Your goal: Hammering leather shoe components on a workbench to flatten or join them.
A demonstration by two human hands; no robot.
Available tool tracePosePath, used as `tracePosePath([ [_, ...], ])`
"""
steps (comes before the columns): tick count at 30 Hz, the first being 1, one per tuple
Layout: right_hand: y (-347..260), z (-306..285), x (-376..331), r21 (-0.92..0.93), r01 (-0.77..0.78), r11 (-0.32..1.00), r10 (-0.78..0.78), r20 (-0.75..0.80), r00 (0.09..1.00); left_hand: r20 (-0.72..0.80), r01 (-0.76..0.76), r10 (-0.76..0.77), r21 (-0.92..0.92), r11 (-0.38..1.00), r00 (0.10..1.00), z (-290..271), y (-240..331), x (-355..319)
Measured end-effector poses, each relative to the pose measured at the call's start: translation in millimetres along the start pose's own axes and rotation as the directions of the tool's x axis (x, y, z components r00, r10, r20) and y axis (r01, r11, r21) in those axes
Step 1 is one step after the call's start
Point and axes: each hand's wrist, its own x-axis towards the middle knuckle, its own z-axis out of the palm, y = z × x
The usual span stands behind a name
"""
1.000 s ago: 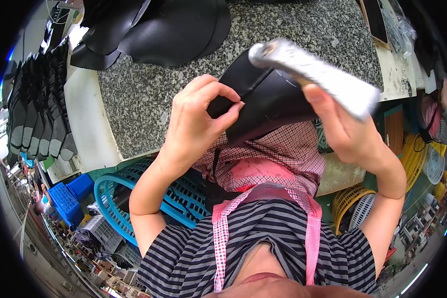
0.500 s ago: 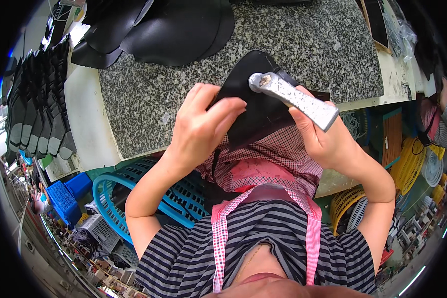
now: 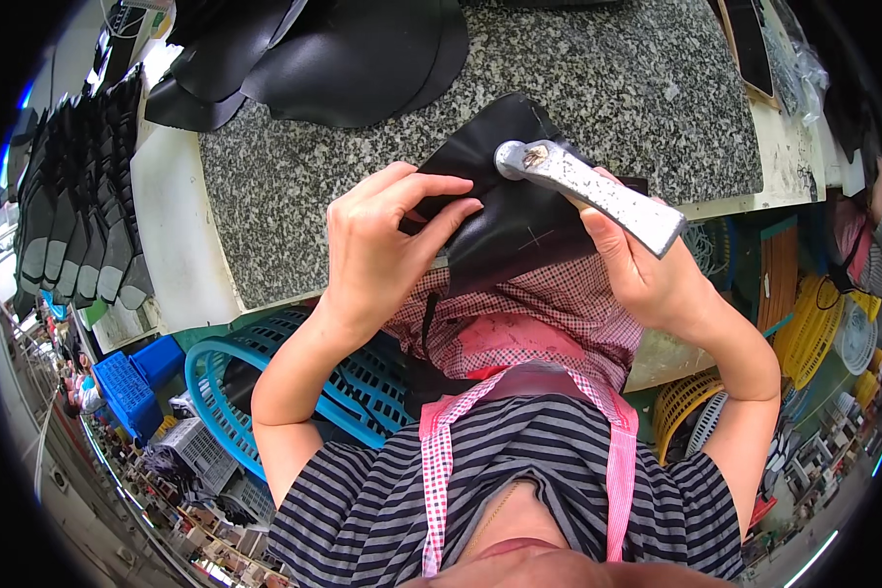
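Note:
My left hand [image 3: 387, 230] pinches the left edge of a black leather piece [image 3: 505, 240], thumb and forefinger closed on it. The piece lies partly on the speckled stone slab [image 3: 284, 196] and hangs over its near edge above my lap. A small pale cross mark shows on its surface. In my right hand [image 3: 647, 269] is a hammer [image 3: 608, 201] with a worn grey metal head, its round face over the leather and its wide end toward me. My fingers wrap the handle, which is mostly hidden under the head.
Large black leather pieces [image 3: 363, 59] lie at the slab's far left. Stacked black parts with grey ends [image 3: 78, 206] stand left of the table. Below are a blue basket [image 3: 206, 382], a blue crate [image 3: 127, 392] and yellow baskets [image 3: 808, 328]. A dark flat panel [image 3: 745, 49] lies far right.
The fingers of my left hand have closed on the leather's left edge. The leather has shifted and creased, showing the cross mark. The hammer has moved slightly right.

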Motion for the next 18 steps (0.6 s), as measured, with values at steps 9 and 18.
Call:
tracePosePath([
  [9, -29.5, -20.8, 10.3, -0.094, -0.042, 0.995, 0.056, 0.152, 0.987, 0.096, 0.076, -0.078, 0.020, 0.997, 0.992, -7.2, -0.1, 4.8],
  [18, -23.9, -8.1, 8.1, -0.083, -0.150, 0.985, 0.162, 0.166, 0.973, 0.157, 0.101, -0.095, -0.033, 0.994, 0.983, -10.4, -3.9, 10.1],
])
